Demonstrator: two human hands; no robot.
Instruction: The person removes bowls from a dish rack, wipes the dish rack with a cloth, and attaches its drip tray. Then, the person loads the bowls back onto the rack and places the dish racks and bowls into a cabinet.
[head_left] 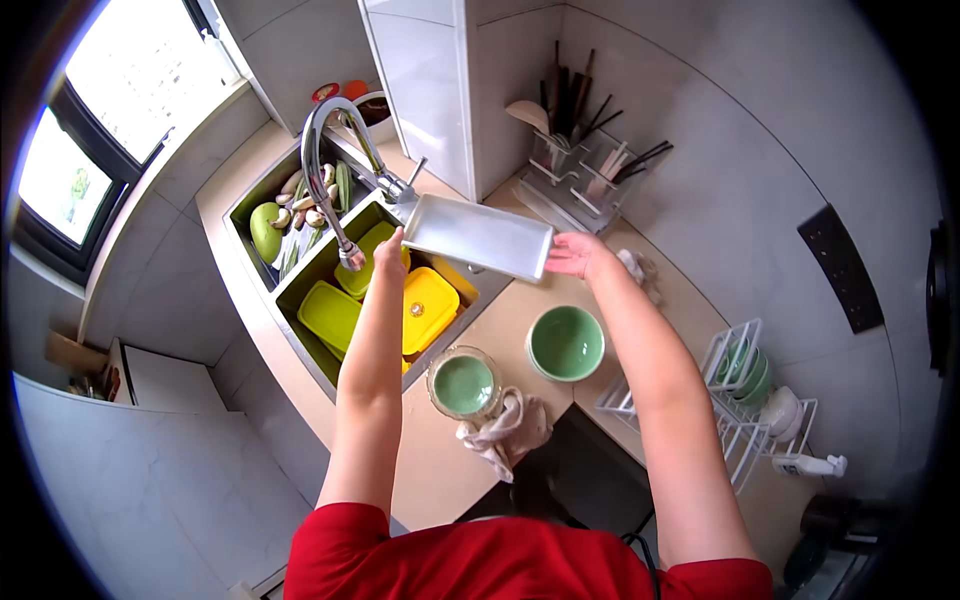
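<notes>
One tray (478,237) — one faucet (312,140), two sink basins (487,288) — two green bowls (567,343) on the counter (430,475)

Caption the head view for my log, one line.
Both hands hold a white rectangular tray beside the faucet, above a sink with yellow and green lidded containers.

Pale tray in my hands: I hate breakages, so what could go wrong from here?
Held at its ends, the tray could slip from the left hand or right hand and might strike the nearby green bowl. Its left end might also knock the faucet close beside it.
</notes>
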